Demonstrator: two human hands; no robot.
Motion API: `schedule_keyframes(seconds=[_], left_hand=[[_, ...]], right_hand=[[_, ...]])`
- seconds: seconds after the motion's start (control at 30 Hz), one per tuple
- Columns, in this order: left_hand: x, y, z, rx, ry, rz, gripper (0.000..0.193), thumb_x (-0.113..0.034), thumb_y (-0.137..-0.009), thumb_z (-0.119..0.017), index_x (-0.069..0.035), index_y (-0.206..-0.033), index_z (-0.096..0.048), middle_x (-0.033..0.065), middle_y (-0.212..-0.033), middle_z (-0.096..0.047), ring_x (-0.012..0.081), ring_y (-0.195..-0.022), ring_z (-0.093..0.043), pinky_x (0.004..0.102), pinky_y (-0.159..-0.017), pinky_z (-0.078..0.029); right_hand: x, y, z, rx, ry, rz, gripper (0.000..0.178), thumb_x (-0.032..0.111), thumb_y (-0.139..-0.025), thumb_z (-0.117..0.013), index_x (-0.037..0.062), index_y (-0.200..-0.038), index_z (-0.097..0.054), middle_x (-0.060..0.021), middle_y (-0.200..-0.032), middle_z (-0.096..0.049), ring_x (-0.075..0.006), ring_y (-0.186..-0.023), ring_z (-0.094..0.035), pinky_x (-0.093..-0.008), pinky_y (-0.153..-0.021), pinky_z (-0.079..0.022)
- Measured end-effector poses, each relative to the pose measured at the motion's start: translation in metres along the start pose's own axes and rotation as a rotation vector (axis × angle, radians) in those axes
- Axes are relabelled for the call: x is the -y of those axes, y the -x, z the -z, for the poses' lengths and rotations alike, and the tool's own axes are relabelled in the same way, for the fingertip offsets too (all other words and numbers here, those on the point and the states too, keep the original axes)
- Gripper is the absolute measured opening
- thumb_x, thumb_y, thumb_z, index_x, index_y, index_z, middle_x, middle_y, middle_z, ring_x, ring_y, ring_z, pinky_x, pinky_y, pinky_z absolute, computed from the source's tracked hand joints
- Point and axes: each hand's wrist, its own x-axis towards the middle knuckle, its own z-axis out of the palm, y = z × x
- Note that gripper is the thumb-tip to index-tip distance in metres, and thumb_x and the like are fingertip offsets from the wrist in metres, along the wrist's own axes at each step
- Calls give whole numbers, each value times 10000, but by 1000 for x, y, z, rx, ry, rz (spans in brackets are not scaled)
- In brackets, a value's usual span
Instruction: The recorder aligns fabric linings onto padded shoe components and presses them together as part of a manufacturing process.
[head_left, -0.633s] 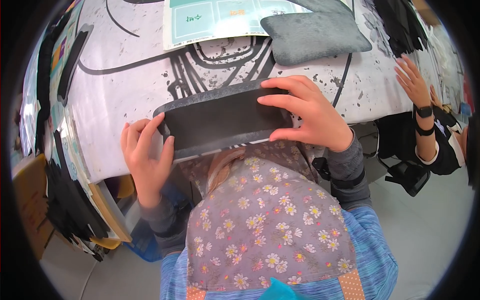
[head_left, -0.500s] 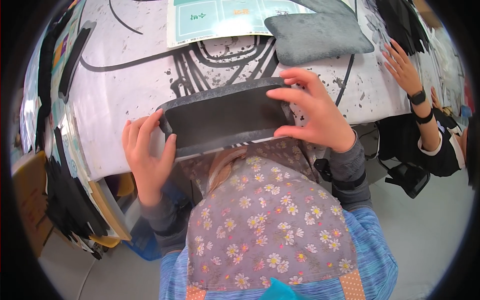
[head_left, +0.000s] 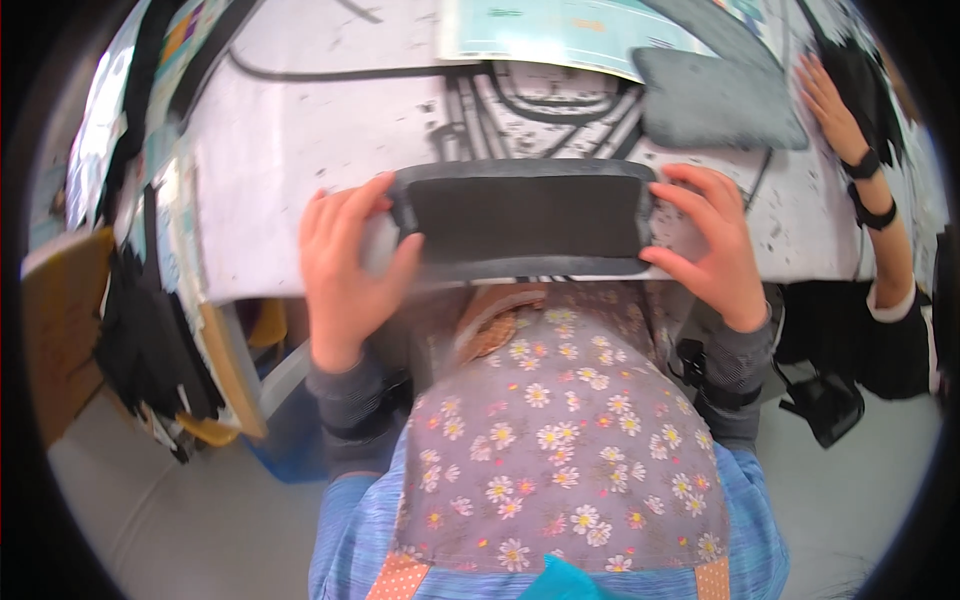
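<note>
A long rectangular pad lies along the near table edge, with a dark grey, fuzzy-looking border around a flat black panel. My left hand grips its left end, thumb at the lower corner and fingers at the upper one. At the opposite end, my right hand holds the border between thumb and fingertips. What lies beneath the pad is hidden. Just beyond it, towards the right, rests a plain grey flat piece with slightly curved sides.
A printed green-and-white sheet lies at the far side. Dark scraps and black lines mark the white tabletop. Another person's hand is over black strips on the right. More black strips hang at the left.
My view has shifted, so the table sits further right in it. The pad has turned from slanted to nearly level, and my right hand's fingers have closed in on its end.
</note>
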Motion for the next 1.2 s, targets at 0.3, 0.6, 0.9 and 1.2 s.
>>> schedule_keyframes(seconds=[0.3, 0.6, 0.9, 1.2], left_hand=[[-7, 1, -1, -14, -17, -14, 498, -95, -693, -791, -185, -1178, -730, 25, -956, -629, 247, -896, -600, 524, -1044, -439], [-5, -2, 0, 24, -44, -61, 479, -57, -672, -771, -190, -1132, -774, 33, -924, -578, 235, -854, -578, 525, -1059, -433], [-4, 0, -3, 41, -66, -24, 485, -27, -665, -734, -136, -1136, -773, 50, -921, -552, 245, -864, -556, 541, -1125, -394], [-8, 2, -5, 55, -60, 3, 495, -22, -670, -725, -126, -1153, -763, 53, -928, -545, 249, -891, -550, 546, -1137, -373]], right_hand=[[3, 4, 2, 26, -4, -66, 622, 149, -664, -881, 56, -1246, -683, -110, -1359, -598, -336, -1259, -520, -442, -1059, -426], [16, 8, 5, -7, 190, -118, 568, 230, -736, -862, 122, -1270, -704, -92, -1363, -609, -347, -1257, -523, -446, -1063, -430], [16, 16, -6, 19, 72, -52, 641, 330, -879, -762, 166, -1464, -556, -42, -1536, -509, -326, -1448, -420, -639, -1157, -283], [10, 20, -10, 167, 332, -72, 695, 494, -939, -658, 229, -1549, -456, 39, -1634, -398, -307, -1522, -314, -711, -1156, -232]])
